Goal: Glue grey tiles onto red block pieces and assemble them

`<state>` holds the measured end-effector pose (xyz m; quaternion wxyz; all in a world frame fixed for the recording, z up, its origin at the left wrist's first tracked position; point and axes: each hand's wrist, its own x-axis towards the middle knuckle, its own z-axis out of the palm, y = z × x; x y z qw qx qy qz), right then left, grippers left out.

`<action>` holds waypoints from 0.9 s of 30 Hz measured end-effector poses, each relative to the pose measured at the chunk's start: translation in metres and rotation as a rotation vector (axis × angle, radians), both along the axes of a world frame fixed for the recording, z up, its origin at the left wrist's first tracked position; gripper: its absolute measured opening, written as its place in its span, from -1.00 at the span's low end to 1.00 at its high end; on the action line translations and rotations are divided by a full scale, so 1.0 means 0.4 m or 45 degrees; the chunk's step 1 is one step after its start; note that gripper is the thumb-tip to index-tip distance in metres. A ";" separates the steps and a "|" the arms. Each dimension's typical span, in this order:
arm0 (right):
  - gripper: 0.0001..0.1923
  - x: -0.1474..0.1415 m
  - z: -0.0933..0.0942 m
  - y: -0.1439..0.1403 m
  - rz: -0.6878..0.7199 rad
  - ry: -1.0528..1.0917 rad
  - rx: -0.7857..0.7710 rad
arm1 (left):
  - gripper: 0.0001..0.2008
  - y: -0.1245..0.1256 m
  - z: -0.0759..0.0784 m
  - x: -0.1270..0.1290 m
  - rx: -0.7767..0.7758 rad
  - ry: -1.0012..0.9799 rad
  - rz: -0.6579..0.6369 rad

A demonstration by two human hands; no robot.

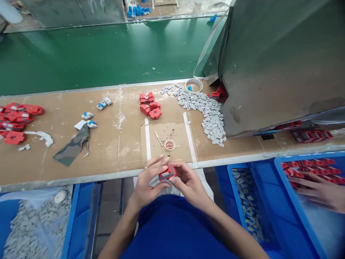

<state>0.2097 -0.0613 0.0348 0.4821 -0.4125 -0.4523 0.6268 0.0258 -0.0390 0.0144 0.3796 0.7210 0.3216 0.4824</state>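
Close to my body, just over the table's front edge, a small red and grey plastic piece is gripped between both hands. My left hand closes on its left side, fingers over the top and thumb below. On its other side, my right hand pinches it with thumb and fingers. Beyond the hands lie a small round cup with reddish contents and a thin stick across it, and a white pen-like tool. Several similar red pieces are grouped farther back.
Many small grey tiles spread right of centre, with a tape roll behind them. Red pieces and a camouflage cloth lie left. Blue bins stand below the table; another person's hand reaches into one. A large dark panel rises right.
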 end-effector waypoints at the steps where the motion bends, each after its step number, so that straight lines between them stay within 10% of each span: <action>1: -0.77 0.008 0.003 0.003 -0.029 -0.040 0.046 | -0.57 -0.003 0.012 0.003 -0.076 -0.005 -0.037; 9: -0.73 0.035 0.017 0.021 -0.047 -0.309 0.293 | -0.97 -0.004 0.089 0.034 -0.491 -0.078 0.139; 27: -0.70 0.055 0.032 0.007 -0.085 -0.729 0.826 | -0.98 -0.032 0.104 0.062 -0.492 -0.197 0.196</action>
